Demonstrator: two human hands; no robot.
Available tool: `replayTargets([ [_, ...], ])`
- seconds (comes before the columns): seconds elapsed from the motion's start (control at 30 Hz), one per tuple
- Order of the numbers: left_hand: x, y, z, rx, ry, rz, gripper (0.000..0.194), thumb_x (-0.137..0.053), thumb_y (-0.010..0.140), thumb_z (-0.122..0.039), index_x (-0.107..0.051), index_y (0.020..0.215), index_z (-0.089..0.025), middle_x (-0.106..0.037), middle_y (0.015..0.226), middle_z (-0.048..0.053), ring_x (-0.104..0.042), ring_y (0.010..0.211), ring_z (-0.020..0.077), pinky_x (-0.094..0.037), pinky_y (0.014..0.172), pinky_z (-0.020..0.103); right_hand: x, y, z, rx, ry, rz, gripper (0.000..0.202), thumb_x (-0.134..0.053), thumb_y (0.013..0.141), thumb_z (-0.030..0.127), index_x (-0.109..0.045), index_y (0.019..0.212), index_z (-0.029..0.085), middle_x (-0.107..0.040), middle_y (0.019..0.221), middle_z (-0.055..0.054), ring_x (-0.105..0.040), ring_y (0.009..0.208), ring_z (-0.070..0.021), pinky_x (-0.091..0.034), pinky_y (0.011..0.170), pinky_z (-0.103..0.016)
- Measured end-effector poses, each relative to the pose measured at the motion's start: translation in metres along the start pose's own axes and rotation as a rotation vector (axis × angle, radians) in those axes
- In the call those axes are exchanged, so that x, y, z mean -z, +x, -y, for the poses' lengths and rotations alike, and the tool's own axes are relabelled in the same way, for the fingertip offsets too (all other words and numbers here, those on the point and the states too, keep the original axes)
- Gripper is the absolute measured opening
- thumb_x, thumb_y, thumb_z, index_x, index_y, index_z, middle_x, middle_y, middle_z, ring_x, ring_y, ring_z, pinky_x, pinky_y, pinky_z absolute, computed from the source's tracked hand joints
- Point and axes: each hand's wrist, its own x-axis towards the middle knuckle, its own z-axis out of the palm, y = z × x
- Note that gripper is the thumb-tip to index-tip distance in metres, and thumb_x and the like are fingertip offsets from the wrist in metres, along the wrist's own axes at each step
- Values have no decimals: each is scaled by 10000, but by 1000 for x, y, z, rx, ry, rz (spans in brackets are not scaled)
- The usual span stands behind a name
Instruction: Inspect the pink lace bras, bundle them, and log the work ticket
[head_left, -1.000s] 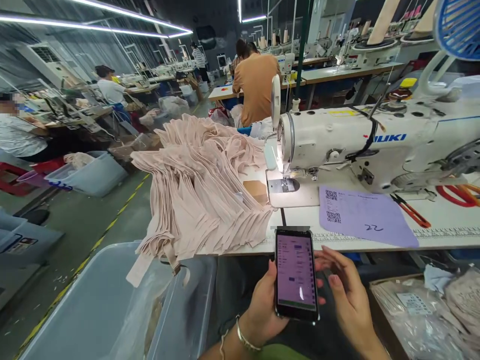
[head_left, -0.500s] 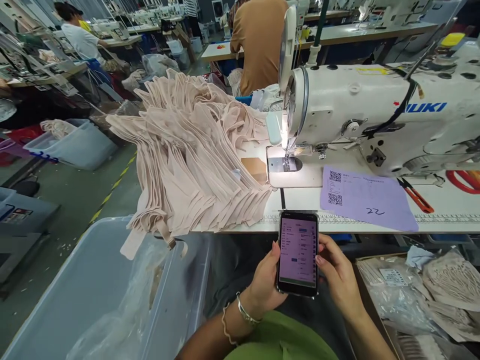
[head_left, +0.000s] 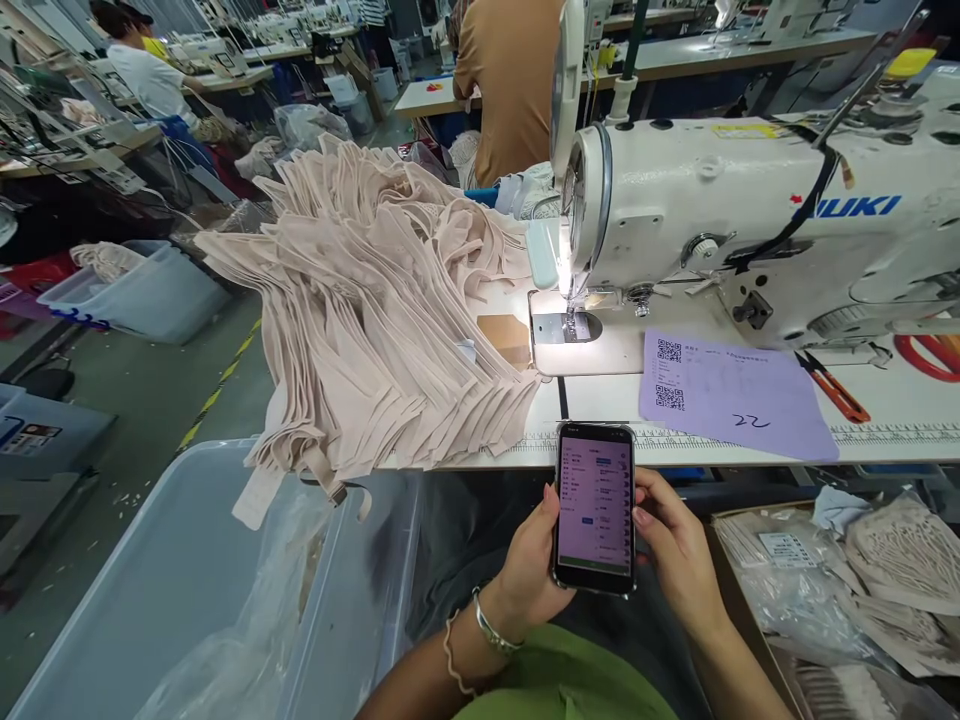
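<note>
A smartphone (head_left: 594, 508) with a lit screen of text rows is held upright in front of the table's edge. My left hand (head_left: 531, 560) grips its left side, the thumb along the edge and the other fingers hidden behind. On the opposite side, my right hand (head_left: 675, 545) holds the phone's right edge between thumb and fingers. Just beyond the phone lies a purple paper sheet (head_left: 739, 400) with two QR codes and a handwritten 22. A large pile of beige fabric pieces (head_left: 367, 320) covers the table's left part.
A white sewing machine (head_left: 675, 220) stands at the right, its needle area lit. Orange-handled snips (head_left: 836, 390) and red scissors handles (head_left: 930, 358) lie beneath it. A translucent bin (head_left: 187, 520) sits lower left; a box of bagged fabric (head_left: 795, 580) lower right. A person in brown (head_left: 510, 90) sits ahead.
The view has shifted slightly, moving the fabric pile and background a little left. Both hands keep their hold on the phone, and its screen looks the same.
</note>
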Motion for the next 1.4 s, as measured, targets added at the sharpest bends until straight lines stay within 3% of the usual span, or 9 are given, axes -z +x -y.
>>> replayTargets([
  [0.23,0,0,-2,6,0,5,610,-595,910,-602,-640,1302,-137,-613,1336,184,-541,1279,358,-400,1099,525,2,-1,-4,5,6,34,390,-569,905,504,-635,1209,268,-537,863,-15,-518,620,-136,-424,374,-188],
  [0.3,1,0,-2,-9,2,9,601,-592,914,-597,-650,1290,-132,-618,1330,183,-555,1265,352,-396,1104,508,3,-2,-6,72,-64,36,409,-561,919,491,-609,1270,287,-589,917,-27,-590,735,-169,-506,488,-212],
  [0.37,1,1,-3,-16,7,16,608,-576,921,-603,-654,1286,-123,-617,1331,185,-572,1244,348,-398,1104,492,4,-5,-10,140,-136,42,463,-571,922,475,-553,1356,316,-632,1063,-44,-626,942,-209,-571,708,-263],
  [0.47,0,2,-5,-22,7,24,620,-551,927,-619,-650,1296,-131,-609,1343,184,-592,1216,348,-429,1072,487,4,-12,-16,143,-166,98,611,-576,928,473,-389,1497,347,-555,1361,-66,-563,1199,-242,-547,912,-315],
  [0.57,0,1,-6,-12,21,35,645,-507,940,-636,-631,1324,-133,-628,1309,195,-626,1162,344,-460,1031,491,1,-22,-24,56,-155,161,717,-566,929,510,-266,1555,328,-455,1484,-101,-540,1259,-255,-554,928,-337],
  [0.73,1,1,-6,-8,41,52,656,-455,964,-632,-618,1339,-119,-643,1282,203,-678,1052,325,-474,1009,491,-5,-30,-35,-71,-102,171,816,-569,913,560,-161,1574,310,-427,1509,-140,-601,1195,-254,-552,955,-373],
  [1.07,0,1,-7,-16,40,55,654,-441,973,-623,-616,1340,-111,-631,1303,207,-680,1047,320,-453,1039,500,-11,-29,-41,-31,-121,82,809,-618,877,560,-253,1547,290,-411,1532,-139,-441,1383,-303,-480,1055,-416],
  [1.4,0,2,-5,-32,52,31,660,-455,963,-634,-633,1317,-106,-580,1376,199,-616,1170,346,-456,1045,492,-11,-28,-40,-14,-152,70,768,-620,882,546,-294,1530,295,-439,1516,-125,-453,1374,-294,-502,1034,-416],
])
